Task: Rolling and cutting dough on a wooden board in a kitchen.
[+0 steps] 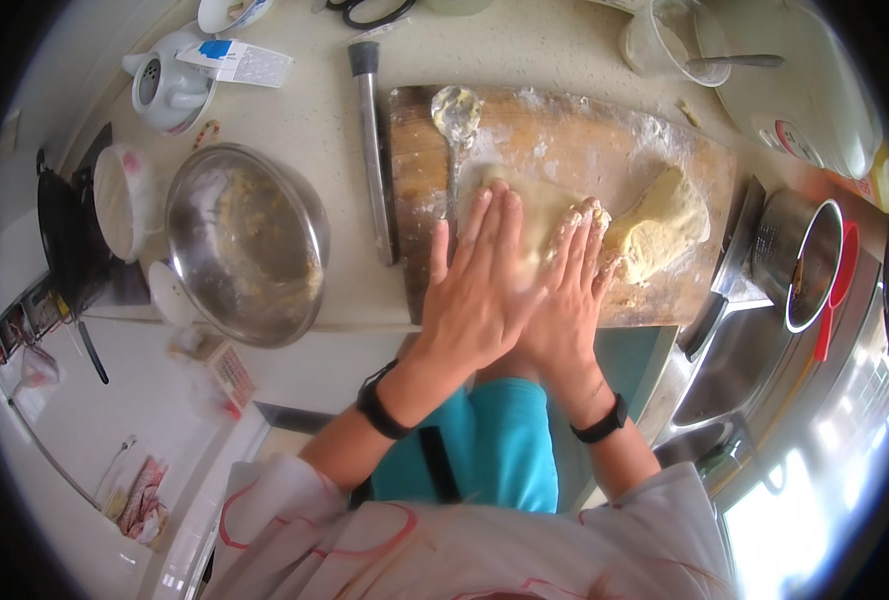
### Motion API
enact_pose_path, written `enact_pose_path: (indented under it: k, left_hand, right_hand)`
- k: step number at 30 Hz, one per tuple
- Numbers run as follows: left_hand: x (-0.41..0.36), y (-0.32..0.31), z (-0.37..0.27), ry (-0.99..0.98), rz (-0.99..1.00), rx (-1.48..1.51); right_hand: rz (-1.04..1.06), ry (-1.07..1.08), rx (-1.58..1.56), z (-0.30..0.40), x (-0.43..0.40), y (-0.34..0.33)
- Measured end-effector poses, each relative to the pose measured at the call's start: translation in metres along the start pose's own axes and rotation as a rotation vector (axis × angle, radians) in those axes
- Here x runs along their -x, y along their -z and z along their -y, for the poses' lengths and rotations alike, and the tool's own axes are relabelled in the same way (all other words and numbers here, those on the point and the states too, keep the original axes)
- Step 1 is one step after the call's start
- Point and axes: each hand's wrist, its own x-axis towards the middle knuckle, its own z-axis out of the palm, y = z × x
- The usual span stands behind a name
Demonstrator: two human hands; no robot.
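A floured wooden board (564, 142) lies before me. My left hand (482, 270) rests palm down on a flattened piece of pale dough (538, 202), fingers extended. Against it, my right hand (568, 270) presses on the right part of that dough, with sticky bits on its fingertips. A larger lump of dough (662, 225) sits just right of my right fingers. Left of the flat piece lies a dough-smeared metal spoon (455, 124). The dough's lower edge is hidden under my hands.
Left of the board are a metal rod with a dark end (373, 157) and a steel bowl (245, 240) with residue. A cleaver (737, 240), a steel pot (812, 262) and a sink (737, 367) are at the right. Scissors (369, 9) lie at the back.
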Motion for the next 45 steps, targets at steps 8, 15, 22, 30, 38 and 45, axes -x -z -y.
enact_pose_path:
  k: [8,15,22,30,38,45]
  left_hand:
    - [0.009,0.033,0.031,-0.116,-0.392,0.085]
    - [-0.021,0.049,0.049,0.377,-0.452,-0.149]
    - [-0.034,0.048,0.067,0.556,-0.293,-0.178]
    - [0.009,0.073,0.005,0.215,-0.346,-0.137]
    - [0.009,0.085,-0.003,-0.336,0.118,-0.267]
    - [-0.007,0.058,0.017,-0.333,0.078,-0.171]
  right_hand:
    - [-0.070,0.185,-0.341,-0.019,0.004,0.030]
    - [-0.414,0.157,-0.372,-0.021,0.025,0.048]
    - [-0.565,0.023,-0.382,-0.028,0.015,0.059]
    - [-0.748,-0.036,-0.574,-0.014,0.012,0.085]
    - [-0.673,0.118,-0.204,-0.008,0.000,0.087]
    - [-0.409,-0.100,-0.101,0.001,0.007,0.013]
